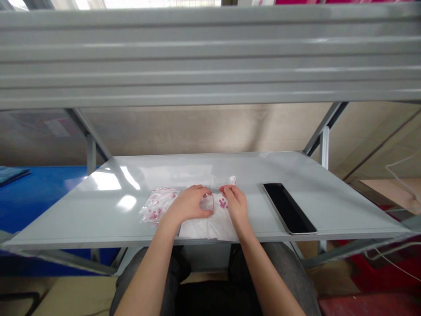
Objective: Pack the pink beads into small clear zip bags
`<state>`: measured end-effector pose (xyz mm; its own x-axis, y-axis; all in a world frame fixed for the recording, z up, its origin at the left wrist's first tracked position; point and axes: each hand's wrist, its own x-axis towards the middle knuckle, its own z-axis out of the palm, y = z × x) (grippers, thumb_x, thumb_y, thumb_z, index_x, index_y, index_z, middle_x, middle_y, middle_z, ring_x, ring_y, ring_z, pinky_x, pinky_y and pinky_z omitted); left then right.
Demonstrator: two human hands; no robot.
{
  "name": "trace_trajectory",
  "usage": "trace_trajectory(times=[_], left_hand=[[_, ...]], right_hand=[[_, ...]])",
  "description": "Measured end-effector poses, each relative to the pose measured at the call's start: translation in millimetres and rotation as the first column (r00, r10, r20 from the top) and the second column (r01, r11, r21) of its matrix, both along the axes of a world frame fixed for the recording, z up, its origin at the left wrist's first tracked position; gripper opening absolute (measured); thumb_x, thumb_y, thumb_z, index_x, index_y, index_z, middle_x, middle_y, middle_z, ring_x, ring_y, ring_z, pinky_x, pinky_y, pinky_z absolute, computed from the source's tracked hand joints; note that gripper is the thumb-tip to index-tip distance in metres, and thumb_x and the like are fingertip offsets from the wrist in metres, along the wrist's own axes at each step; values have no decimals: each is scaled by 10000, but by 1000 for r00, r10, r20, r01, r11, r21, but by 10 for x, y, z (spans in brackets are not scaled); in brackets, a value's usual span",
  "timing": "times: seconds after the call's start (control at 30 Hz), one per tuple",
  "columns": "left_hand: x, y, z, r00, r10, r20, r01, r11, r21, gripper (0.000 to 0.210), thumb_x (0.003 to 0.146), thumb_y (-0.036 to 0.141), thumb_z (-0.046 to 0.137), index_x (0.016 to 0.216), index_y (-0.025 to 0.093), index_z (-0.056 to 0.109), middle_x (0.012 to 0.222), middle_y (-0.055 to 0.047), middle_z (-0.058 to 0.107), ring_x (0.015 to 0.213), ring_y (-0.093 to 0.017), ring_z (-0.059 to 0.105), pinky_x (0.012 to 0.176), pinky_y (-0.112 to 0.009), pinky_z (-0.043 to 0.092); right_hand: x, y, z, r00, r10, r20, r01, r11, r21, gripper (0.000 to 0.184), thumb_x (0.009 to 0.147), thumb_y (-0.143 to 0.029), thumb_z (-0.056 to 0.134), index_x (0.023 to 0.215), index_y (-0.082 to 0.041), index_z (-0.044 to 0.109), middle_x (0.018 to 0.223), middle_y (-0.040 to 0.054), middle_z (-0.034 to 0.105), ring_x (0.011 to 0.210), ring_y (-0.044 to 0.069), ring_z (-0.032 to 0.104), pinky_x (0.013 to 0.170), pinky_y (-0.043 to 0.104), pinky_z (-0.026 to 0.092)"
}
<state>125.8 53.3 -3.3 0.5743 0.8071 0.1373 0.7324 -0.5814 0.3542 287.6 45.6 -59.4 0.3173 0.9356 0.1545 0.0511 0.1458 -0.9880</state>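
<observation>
Along the near edge of the grey surface (pixel 256 162), pink beads (pixel 222 203) lie clustered on a white cloth (pixel 207 227). Beside them the right hand (pixel 237 202) brings its fingertips together; I can't tell whether they pinch anything. The left hand (pixel 189 202) curves around a clear piece (pixel 207 202), thumb and fingers apart, its grip uncertain. A clear bag (pixel 157 204) rests just left.
</observation>
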Motion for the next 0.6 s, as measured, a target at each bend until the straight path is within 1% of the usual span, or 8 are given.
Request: trace_trajectory(times=[0.1, 0.2, 0.3, 0.47, 0.6], left_hand=[[26, 1, 38, 998, 14, -58, -14, 1000, -3, 393, 666, 320, 696, 1035, 189, 662, 968, -80, 678, 939, -288, 637, 800, -380, 505], [43, -2, 59, 996, 25, -84, -26, 1000, -2, 395, 656, 323, 697, 1027, 192, 667, 965, -81, 686, 933, -292, 644, 789, -371, 503], [52, -3, 63, 995, 42, -91, -42, 999, 1, 400, 650, 334, 702, 1022, 194, 670, 953, -78, 689, 937, -294, 647, 785, -363, 501], [61, 1, 73, 989, 51, -142, -53, 999, -6, 430, 657, 360, 702, 1048, 185, 662, 982, -92, 690, 964, -312, 642, 801, -380, 500], [95, 11, 118, 975, 63, -211, -58, 998, 32, 398, 647, 356, 713, 1014, 211, 674, 970, -78, 695, 978, -310, 635, 807, -378, 491]], right_hand=[[-7, -19, 39, 999, 12, 37, -11, 1000, -13, 263, 801, -405, 481, 772, -192, 633, 786, 66, 683, 746, 195, 611, 635, 279, 466], [-13, -27, 52, 998, 16, 68, -14, 1000, -23, 274, 806, -416, 476, 786, -193, 633, 765, 63, 681, 717, 197, 607, 597, 280, 458], [-15, -19, 34, 996, 13, 90, -12, 1000, -11, 285, 813, -414, 476, 792, -183, 642, 790, 78, 695, 745, 208, 621, 620, 290, 461], [-19, -4, 7, 992, -2, 130, 0, 1000, 16, 289, 820, -398, 470, 784, -176, 651, 810, 86, 706, 783, 216, 631, 712, 314, 460], [-26, -11, 20, 992, 6, 128, -9, 1000, 20, 278, 825, -398, 465, 781, -190, 644, 804, 80, 710, 821, 225, 638, 707, 305, 464]])
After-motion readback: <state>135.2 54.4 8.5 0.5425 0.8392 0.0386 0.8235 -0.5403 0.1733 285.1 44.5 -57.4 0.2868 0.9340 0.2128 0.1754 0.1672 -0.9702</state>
